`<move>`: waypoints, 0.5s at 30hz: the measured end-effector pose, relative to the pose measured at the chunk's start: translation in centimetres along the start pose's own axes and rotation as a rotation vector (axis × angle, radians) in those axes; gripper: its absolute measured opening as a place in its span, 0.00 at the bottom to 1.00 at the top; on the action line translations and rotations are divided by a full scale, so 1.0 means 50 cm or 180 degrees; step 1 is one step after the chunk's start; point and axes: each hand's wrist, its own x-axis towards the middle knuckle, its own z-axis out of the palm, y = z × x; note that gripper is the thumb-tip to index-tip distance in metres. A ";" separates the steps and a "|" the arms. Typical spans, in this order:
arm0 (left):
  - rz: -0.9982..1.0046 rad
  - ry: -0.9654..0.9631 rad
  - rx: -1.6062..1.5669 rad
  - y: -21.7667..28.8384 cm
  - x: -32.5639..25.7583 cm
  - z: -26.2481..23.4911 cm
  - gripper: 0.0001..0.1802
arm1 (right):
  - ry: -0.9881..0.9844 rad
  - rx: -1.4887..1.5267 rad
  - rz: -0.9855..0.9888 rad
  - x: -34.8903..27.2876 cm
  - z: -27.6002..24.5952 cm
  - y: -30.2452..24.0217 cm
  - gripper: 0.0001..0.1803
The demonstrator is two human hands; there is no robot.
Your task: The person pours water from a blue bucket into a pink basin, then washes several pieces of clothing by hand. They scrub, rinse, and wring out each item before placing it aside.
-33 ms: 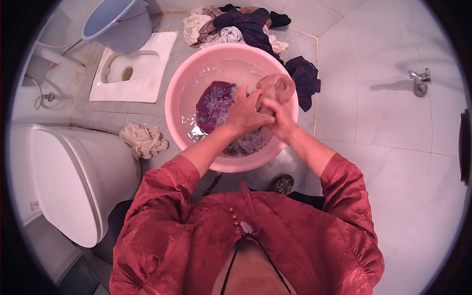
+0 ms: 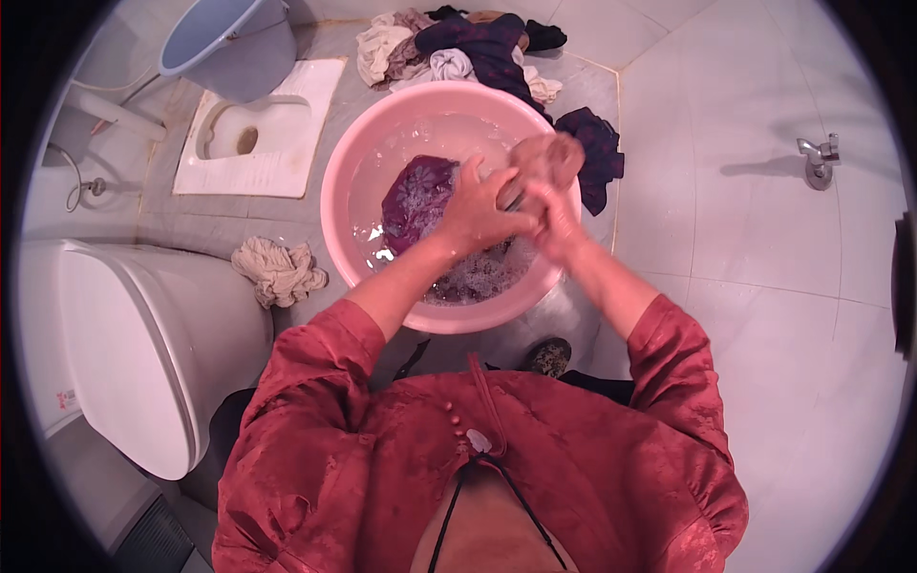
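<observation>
A bunched, brownish-pink cloth point(image 2: 554, 158) is gripped between my two hands, over the right side of a pink basin point(image 2: 342, 250). My left hand point(image 2: 482, 208) curls its fingers and thumb around the cloth's left end. Against its lower right side presses my right hand point(image 2: 556, 222), closed and slightly smeared by motion. The hands hide part of the cloth. Below and to the left, a purple garment point(image 2: 413, 205) lies in the soapy water. Foam and dark wet fabric point(image 2: 473, 285) show near the basin's front.
Heaped clothes point(image 2: 478, 43) and a dark navy garment point(image 2: 594, 153) lie behind the basin. A beige cloth point(image 2: 277, 270) rests beside the white toilet point(image 2: 124, 353). The squat pan point(image 2: 310, 115) and blue bucket point(image 2: 234, 53) stand far left. A tap point(image 2: 818, 159) juts from the right wall.
My right hand and the cloth's far end have shifted slightly to the right, and the hand is more smeared. My left hand has stayed nearly in place.
</observation>
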 end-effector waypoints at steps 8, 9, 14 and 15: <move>-0.1428 0.0172 -0.0635 -0.154 0.032 -0.115 0.38 | 0.0709 0.0521 -0.1224 0.149 -0.121 -0.277 0.23; -0.1765 0.0520 -0.0595 -0.171 0.034 -0.106 0.39 | 0.0558 -0.1666 -0.1994 0.193 -0.194 -0.228 0.26; -0.2439 0.0718 -0.0820 -0.282 -0.035 -0.073 0.43 | 0.0004 -0.4147 -0.0608 0.156 -0.005 0.099 0.55; -0.2644 0.0783 -0.0627 -0.293 -0.050 -0.060 0.43 | 0.0330 -0.4656 -0.0657 0.149 0.036 0.158 0.53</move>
